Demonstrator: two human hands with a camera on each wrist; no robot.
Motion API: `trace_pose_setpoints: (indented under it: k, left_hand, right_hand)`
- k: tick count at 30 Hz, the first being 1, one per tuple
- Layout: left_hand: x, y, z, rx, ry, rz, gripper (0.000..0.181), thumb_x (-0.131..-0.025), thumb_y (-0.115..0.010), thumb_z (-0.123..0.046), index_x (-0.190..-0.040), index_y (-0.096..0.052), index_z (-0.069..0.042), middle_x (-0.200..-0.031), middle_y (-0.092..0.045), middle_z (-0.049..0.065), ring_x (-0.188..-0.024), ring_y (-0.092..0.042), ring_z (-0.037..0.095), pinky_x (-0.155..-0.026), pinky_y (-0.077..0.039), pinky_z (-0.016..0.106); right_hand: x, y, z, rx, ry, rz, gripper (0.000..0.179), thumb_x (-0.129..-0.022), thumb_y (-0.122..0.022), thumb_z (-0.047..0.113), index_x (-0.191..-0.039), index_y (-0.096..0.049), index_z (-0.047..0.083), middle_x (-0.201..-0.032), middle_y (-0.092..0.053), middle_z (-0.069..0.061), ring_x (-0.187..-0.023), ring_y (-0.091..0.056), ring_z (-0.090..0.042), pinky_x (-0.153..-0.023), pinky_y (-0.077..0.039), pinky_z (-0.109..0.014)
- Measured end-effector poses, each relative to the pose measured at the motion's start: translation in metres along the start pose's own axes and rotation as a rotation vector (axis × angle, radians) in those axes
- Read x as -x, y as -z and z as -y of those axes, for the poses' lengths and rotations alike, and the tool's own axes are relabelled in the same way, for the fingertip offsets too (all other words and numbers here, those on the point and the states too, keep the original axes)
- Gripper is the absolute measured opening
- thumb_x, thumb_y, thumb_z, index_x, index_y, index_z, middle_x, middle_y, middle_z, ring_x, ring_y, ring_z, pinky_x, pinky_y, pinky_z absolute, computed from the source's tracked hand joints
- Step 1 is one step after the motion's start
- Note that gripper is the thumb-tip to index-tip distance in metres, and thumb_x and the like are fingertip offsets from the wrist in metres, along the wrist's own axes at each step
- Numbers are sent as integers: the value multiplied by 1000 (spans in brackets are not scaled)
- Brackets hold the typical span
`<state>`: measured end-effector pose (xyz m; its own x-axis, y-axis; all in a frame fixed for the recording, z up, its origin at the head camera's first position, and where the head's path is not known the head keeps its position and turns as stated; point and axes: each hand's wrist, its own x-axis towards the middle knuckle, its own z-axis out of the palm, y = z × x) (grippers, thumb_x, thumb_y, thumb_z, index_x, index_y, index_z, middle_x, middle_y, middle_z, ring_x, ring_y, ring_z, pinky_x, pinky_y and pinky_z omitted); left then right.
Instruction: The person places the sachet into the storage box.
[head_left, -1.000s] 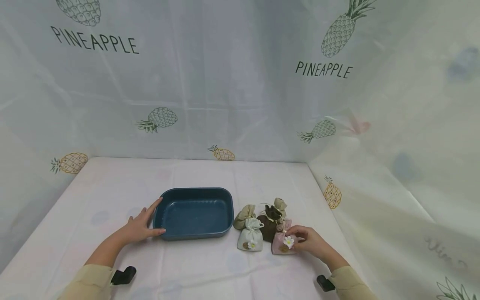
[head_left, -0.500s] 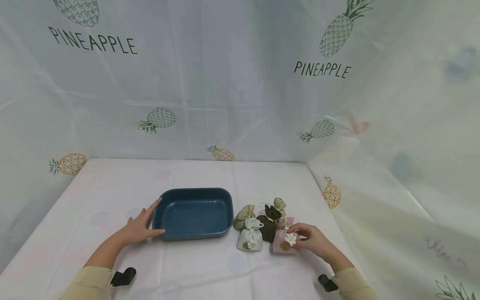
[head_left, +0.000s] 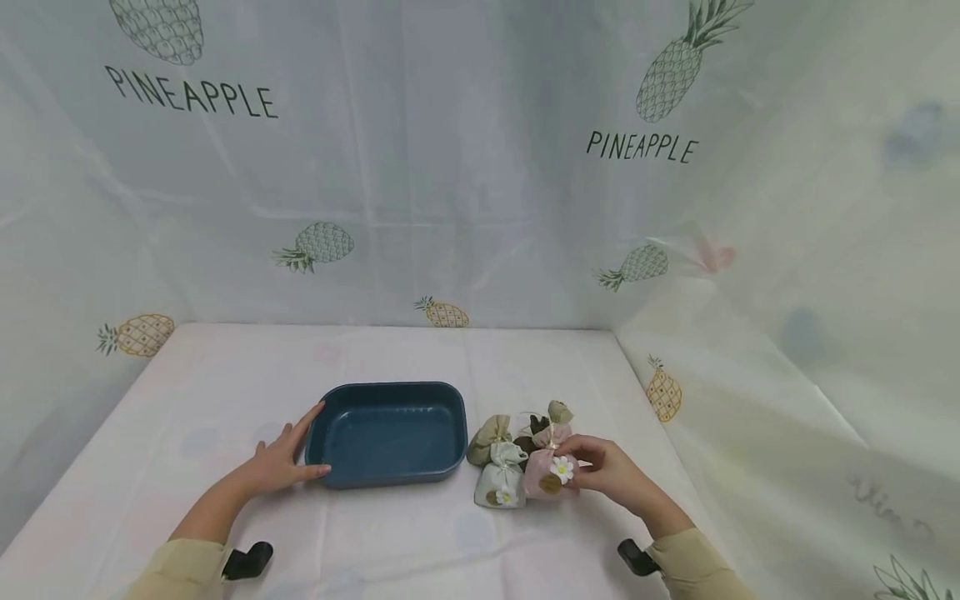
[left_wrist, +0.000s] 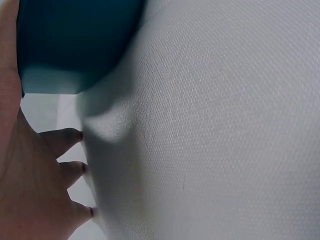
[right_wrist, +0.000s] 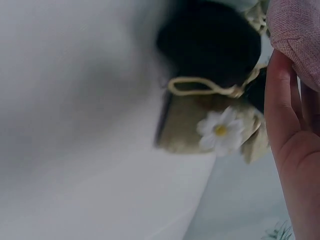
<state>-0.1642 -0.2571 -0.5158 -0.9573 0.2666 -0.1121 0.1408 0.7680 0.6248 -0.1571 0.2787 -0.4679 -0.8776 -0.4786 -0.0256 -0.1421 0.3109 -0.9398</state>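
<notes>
My right hand [head_left: 607, 472] pinches a pink drawstring sachet [head_left: 542, 477] with a white flower on its front. In the right wrist view the pink cloth [right_wrist: 298, 35] sits at the fingertips, raised above the other pouches. Behind it, a dark brown sachet [right_wrist: 210, 47] is partly hidden from the head view. My left hand [head_left: 273, 465] rests with spread, straight fingers at the left side of a blue rectangular dish [head_left: 386, 479]. Thumb and index finger touch the dish's rim, while the other fingertips reach the tablecloth [left_wrist: 215, 130].
A pale mint sachet [head_left: 500, 483] and an olive one [head_left: 489, 440] stand just right of the dish. Farther back is a beige sachet [right_wrist: 187, 127] with a white flower. Pineapple-printed curtain [head_left: 480, 167] hangs behind the table and along its sides.
The pink sachet has risen off the table and shifted left with my right hand, now covering more of the brown sachet. My left hand and the dish stay in place.
</notes>
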Motion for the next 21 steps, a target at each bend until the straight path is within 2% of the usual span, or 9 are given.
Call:
trace_pose_setpoints:
  k: [8, 15, 21]
  left_hand:
    - [1, -2, 3, 3, -6, -12, 106, -80, -76, -45, -155, -8, -14, -151, -16, 38, -132, -10, 66, -90, -1, 86]
    - [1, -3, 4, 24, 0, 0, 105, -81, -75, -45, -156, -8, -14, -152, -14, 37, -133, -7, 65, -91, 1, 85]
    - [2, -3, 2, 33, -9, -11, 106, -81, -76, -44, -155, -8, -12, -152, -15, 38, -133, -7, 66, -91, 1, 85]
  right_hand:
    - [-25, -21, 24, 12, 51, 31, 34, -80, -70, -8, -113, -65, 2, -120, -59, -12, -97, -59, -21, -74, -54, -30]
    - [-49, -39, 44, -23, 67, 86, 34, -83, -69, -8, -114, -66, 4, -121, -58, -10, -100, -58, -24, -75, -54, -29]
    - [-72, -56, 59, 32, 61, 85, 36, -82, -66, -9, -111, -69, 12, -119, -61, -5, -105, -57, -26, -76, -54, -32]
